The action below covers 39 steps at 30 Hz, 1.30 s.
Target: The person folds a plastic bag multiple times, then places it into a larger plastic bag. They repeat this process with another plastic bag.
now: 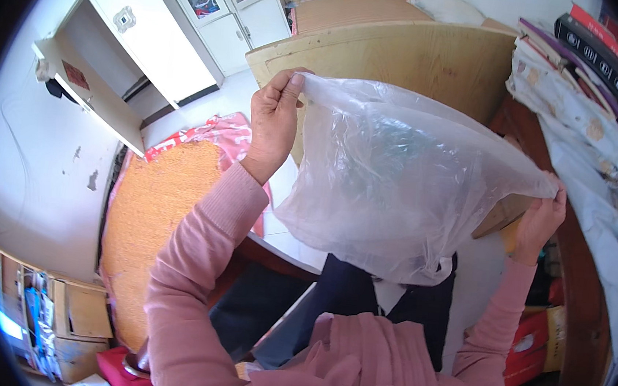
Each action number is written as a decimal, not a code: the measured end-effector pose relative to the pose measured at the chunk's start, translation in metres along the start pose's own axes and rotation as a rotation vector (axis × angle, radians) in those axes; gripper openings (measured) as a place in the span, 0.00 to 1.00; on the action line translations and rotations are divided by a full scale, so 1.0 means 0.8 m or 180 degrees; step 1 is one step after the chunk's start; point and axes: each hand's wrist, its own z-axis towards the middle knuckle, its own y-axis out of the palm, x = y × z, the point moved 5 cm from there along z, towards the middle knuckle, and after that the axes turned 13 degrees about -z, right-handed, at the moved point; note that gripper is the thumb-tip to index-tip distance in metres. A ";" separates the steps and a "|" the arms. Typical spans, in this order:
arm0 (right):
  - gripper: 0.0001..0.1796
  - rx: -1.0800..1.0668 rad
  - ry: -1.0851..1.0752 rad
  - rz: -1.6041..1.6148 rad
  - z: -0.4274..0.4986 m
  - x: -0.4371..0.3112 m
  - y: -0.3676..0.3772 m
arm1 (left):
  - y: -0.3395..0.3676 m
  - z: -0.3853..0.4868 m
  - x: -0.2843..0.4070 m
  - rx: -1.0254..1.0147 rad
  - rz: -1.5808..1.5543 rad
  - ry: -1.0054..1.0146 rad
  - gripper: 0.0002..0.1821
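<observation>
A translucent white plastic bag (388, 172) is stretched out in front of me, above my dark trousers (344, 295). My left hand (276, 115) pinches its upper left corner between thumb and fingers. At the right, my right hand (543, 222) grips the opposite corner, lower than the left one. The bag's lower part hangs loose and crumpled, with a bunched end (440, 270) near my knees. A faint greenish patch shows through the film; what it is I cannot tell.
Behind the bag rises a curved wooden bed board (398, 52). Books (596, 58) lie on a cloth-covered wooden table (577, 156) at right, with a red bag (527, 350) below. An orange mat (157, 224) lies at left, near an ajar door (92, 91).
</observation>
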 end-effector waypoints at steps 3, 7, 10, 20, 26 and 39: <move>0.11 -0.0208 0.0241 0.0663 0.008 0.008 -0.008 | 0.000 0.002 0.002 0.0042 -0.0005 0.0197 0.13; 0.11 -0.0522 0.0679 0.0834 0.008 0.020 -0.009 | -0.001 0.001 -0.005 0.0091 -0.0118 -0.0008 0.15; 0.10 -0.0456 0.0641 0.0677 0.004 0.024 -0.002 | -0.003 0.000 -0.014 0.0112 -0.0316 -0.0351 0.15; 0.16 -0.0597 0.0839 0.1000 0.022 0.015 0.020 | -0.014 0.003 -0.026 0.0254 -0.0793 -0.0770 0.12; 0.27 -0.1254 0.1104 0.0545 -0.032 0.047 0.062 | -0.026 0.008 -0.042 0.0741 -0.1827 -0.1193 0.14; 0.14 -0.1841 0.1713 0.0836 -0.117 0.133 0.180 | -0.016 0.004 -0.033 0.0383 -0.1805 -0.1387 0.16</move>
